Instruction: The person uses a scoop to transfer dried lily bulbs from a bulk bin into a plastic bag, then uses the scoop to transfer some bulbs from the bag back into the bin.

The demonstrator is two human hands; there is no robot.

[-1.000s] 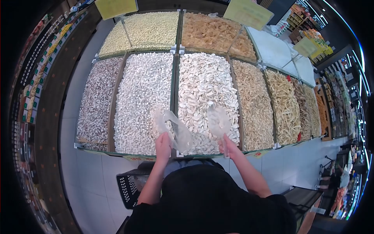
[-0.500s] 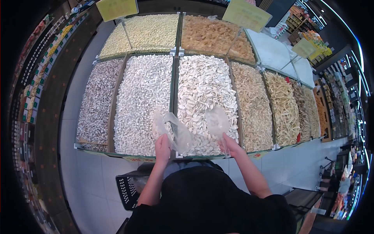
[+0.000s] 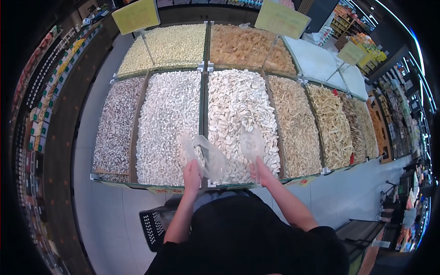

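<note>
My left hand is closed on the edge of a clear plastic bag, which hangs with its mouth apart over the divider between two bins. In my right hand is the handle of a translucent scoop. The scoop's bowl lies over the white flat slices in the middle bin, to the right of the bag. Small white cubes fill the bin to the left. Whether the scoop holds any slices is hard to tell.
Bins of speckled grains, brown strips and yellowish strips flank the middle ones. Behind are cream pellets and orange-brown lumps, with yellow signs above. A black basket is below left.
My right hand and the scoop have shifted slightly left, closer to the bag. My left hand stays nearly in place. The camera view has shifted a little.
</note>
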